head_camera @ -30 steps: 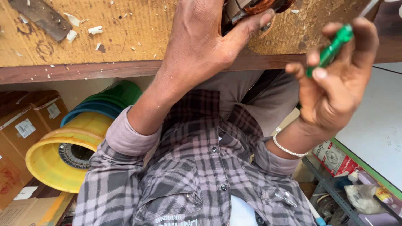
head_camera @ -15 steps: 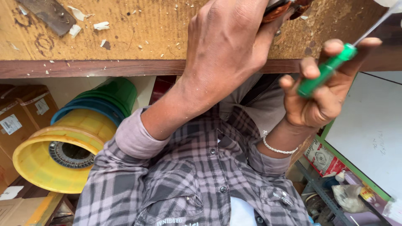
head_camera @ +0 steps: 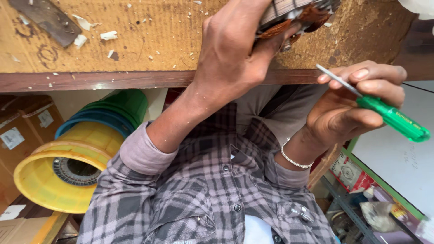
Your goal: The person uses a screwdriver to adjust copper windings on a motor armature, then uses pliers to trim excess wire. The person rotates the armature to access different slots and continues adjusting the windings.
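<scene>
Right, quick status. L hand (head_camera: 230,58) is at 12 o'clock over the fibreboard bench (head_camera: 135,40). Its fingers are curled and pressed tight round a wound part (head_camera: 294,16), which shows copper-brown winding and a stack of thin metal plates. The thumb is clamped along the part's lower side. The part is at the top edge of the view, at about 1 o'clock, held against or just above the bench top; can't tell which.

R hand (head_camera: 348,108) is at 3 o'clock, off the bench edge. Thumb and first fingers pinch a green-handled screwdriver (head_camera: 391,118) near where the shaft meets the handle, w/ the other fingers folded under. The blade points to 10 o'clock toward the part, but the tip is apart from it, w/ no contact.

Progress, as a judgement: the grip on the part is set and the tool is aimed but not engaged. Pale chips (head_camera: 108,35) lie on the bench at 11 o'clock, near a dark metal strip (head_camera: 45,18), which suggests some scraping or prying is done. How much of the winding is loosened can't be told, as most of the part is cut off by the frame.

Nested yellow, blue and green tubs (head_camera: 54,180) sit under the bench at 8 o'clock.
</scene>
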